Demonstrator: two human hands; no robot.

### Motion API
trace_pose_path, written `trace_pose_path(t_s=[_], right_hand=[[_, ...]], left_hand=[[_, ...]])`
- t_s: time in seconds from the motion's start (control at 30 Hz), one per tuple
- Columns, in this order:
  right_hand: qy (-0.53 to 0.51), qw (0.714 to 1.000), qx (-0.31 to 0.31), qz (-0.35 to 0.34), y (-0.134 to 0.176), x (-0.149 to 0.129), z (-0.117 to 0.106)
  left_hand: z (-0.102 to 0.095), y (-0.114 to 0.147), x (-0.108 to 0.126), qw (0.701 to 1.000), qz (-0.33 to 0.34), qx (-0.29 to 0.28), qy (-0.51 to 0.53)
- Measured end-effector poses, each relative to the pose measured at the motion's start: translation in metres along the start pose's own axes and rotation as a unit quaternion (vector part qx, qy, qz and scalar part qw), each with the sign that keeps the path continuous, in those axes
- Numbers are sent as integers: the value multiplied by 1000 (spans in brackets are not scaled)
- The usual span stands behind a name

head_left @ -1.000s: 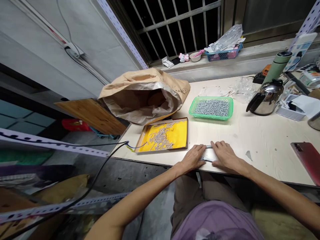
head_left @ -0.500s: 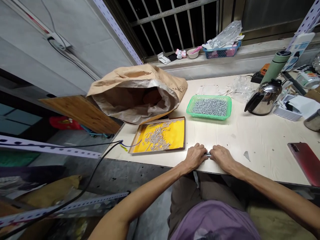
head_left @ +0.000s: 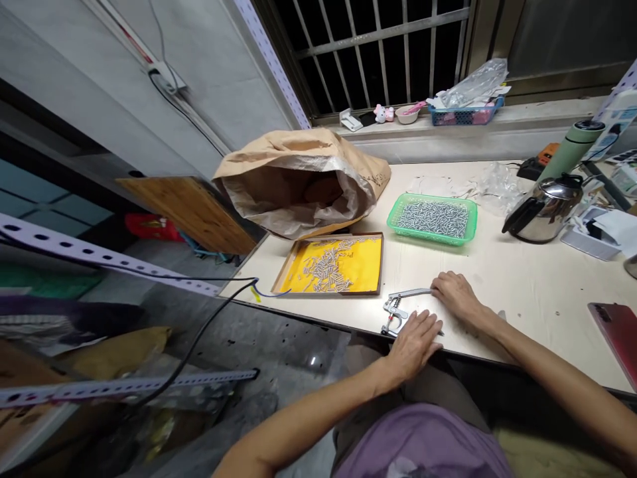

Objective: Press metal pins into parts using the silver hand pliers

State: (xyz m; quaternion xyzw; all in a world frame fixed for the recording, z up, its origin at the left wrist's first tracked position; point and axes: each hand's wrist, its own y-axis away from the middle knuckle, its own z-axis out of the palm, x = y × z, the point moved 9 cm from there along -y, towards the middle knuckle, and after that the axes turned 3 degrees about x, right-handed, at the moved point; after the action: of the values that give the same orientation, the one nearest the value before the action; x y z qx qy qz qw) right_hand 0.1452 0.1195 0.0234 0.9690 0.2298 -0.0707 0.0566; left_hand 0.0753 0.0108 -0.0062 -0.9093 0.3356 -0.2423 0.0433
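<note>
Silver spring-loaded pliers (head_left: 397, 311) lie near the table's front edge, their jaws to the left and their two handles spread apart. Over the lower handle rests my left hand (head_left: 414, 343), closed on it, with a dark handle tip showing past the fingers. My right hand (head_left: 456, 299) has its fingers curled at the end of the upper handle. A spring and a small red part show between the jaws. Whether any small piece sits in the jaws is too fine to tell.
A shallow box (head_left: 382, 265) with a yellow lining holds many small metal pins. Behind it stands an open brown paper sack (head_left: 303, 149). A green basket (head_left: 432, 238) is full of silvery pieces. A kettle (head_left: 545, 212), green flask (head_left: 572, 149) and red phone (head_left: 614, 335) are at right.
The hands were close together over a mostly hidden tool; now they are apart and the pliers show with handles spread. My left hand is lower. The view has shifted left.
</note>
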Motion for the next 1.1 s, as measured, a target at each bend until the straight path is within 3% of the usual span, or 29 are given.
trace_pose_path(t_s=[0.1,0.17,0.23,0.33,0.47,0.6,0.67,0.73,0.8,0.87,0.9,0.97,1.03,1.1], right_hand=[[30,999,37,15,-14,-4,-10],[45,997,52,-21,-19,-25,-14],[32,992,38,-120,-20,-63,-9],[11,961,-13,-275,-12,-121,8],[26,927,-4,-373,-8,-157,24],[-71,902,94,-415,-7,-170,2],[-141,889,171,-401,-10,-165,-28],[-197,876,257,-358,-18,-146,-67],[-222,867,341,-288,-31,-112,-108],[-191,860,416,-223,-44,-72,-143],[-164,861,440,-193,-52,-53,-156],[-101,869,462,-145,-67,-18,-170],[-51,877,463,-119,-76,4,-172],[-31,884,452,-115,-76,12,-164]], left_hand=[[0,0,3,1000,-19,4,22],[-1,-1,5,999,-20,4,34],[3,0,6,999,-19,4,42],[18,5,-1,998,-37,-4,46],[30,8,-50,990,-136,-13,31],[-1,7,-111,969,-236,76,-6],[-18,5,-116,965,-224,133,-35],[-27,1,-102,972,-157,161,-65],[-37,-3,-91,977,-100,170,-83],[-60,-6,-101,974,-94,181,-99],[-77,-8,-114,970,-107,190,-111],[-114,-11,-159,947,-194,174,-186],[-143,-12,-205,923,-273,116,-245],[-156,-13,-239,911,-306,43,-274]])
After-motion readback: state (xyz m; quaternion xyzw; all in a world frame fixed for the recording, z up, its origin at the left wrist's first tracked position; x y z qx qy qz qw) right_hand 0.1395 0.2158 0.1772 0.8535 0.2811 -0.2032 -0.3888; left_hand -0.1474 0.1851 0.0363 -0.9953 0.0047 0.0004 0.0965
